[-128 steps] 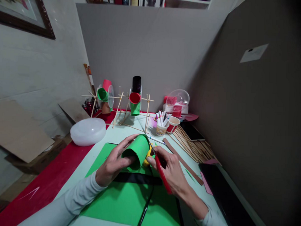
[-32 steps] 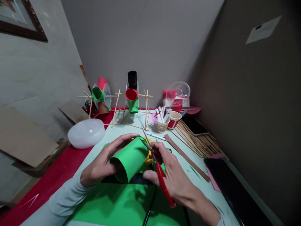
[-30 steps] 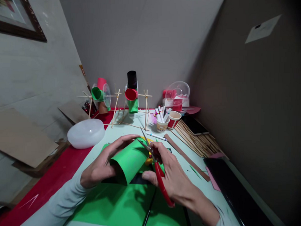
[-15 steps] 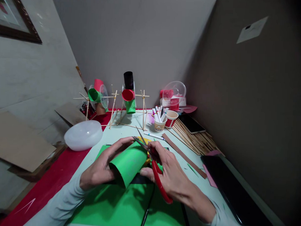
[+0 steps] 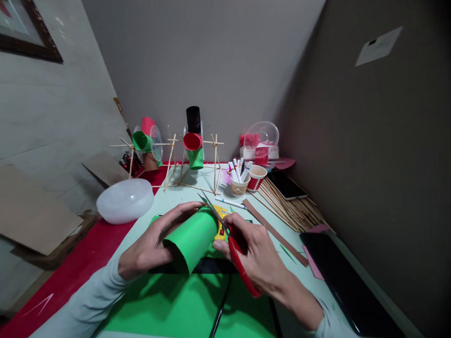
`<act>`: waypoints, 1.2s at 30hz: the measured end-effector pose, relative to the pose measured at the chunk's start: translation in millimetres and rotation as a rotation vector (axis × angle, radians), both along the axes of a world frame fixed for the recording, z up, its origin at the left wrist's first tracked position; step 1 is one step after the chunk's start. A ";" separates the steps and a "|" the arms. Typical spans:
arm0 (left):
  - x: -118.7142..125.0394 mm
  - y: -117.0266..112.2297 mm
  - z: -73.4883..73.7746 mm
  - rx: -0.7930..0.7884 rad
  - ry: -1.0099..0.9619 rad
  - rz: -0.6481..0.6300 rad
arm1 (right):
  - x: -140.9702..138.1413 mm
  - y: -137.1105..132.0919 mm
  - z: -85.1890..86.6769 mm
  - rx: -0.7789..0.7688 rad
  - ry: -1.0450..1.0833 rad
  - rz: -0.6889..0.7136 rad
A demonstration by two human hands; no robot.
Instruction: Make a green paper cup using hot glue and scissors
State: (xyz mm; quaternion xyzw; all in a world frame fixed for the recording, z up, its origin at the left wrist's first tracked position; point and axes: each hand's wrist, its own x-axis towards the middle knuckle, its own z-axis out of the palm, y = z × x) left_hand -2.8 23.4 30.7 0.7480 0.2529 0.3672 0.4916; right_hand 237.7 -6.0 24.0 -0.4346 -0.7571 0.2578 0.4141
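Observation:
My left hand (image 5: 149, 241) is wrapped round a rolled tube of green paper (image 5: 190, 238), which I hold above a flat green sheet (image 5: 183, 305). My right hand (image 5: 252, 254) grips red-handled scissors (image 5: 240, 263). Their blades (image 5: 210, 210) are closed at the tube's far rim. A yellow object (image 5: 220, 227) lies just behind the tube, partly hidden. A black strip (image 5: 207, 267) lies across the green sheet under my hands.
A white plastic bowl (image 5: 124, 200) sits at the left. Stick frames with paper cups (image 5: 192, 148) stand at the back. Cups of markers (image 5: 240, 182), a bundle of wooden sticks (image 5: 294, 208), a phone (image 5: 287, 185) and a dark tablet (image 5: 347, 279) lie to the right. Grey boards wall the desk.
The tube has been turned and tilted in my left hand. The scissor blades, open half a second ago, have closed at its far rim.

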 end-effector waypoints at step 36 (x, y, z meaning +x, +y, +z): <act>24.2 -24.7 -0.1 0.430 0.166 0.237 | -5.2 8.5 -0.8 -0.426 0.703 0.029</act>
